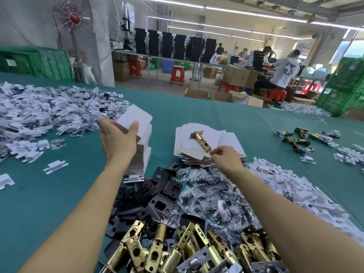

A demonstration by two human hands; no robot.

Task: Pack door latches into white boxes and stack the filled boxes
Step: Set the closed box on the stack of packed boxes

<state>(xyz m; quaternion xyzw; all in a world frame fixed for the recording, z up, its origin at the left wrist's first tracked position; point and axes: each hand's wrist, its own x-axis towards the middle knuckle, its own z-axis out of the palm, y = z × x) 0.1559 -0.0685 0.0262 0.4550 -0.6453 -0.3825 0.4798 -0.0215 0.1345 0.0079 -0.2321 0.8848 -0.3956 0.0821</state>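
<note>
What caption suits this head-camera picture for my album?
Left hand holds a white box; right hand pinches a flat carton beside a brass latch.

The surface (59, 194) is showing plain teal green. The white box (136, 117) and the flat white boxes (222, 138) are showing grey-brown cardboard (on the inner faces and flaps). The door latches (197, 249) are gleaming brass gold, the plates (157, 198) are looking matt black, and the stools (177, 73) are glowing red.

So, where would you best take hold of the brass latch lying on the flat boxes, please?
Probably its round barrel, pinched from above across its width: the latch lies flat and diagonal on the flat boxes, its square faceplate at the far end.
</note>
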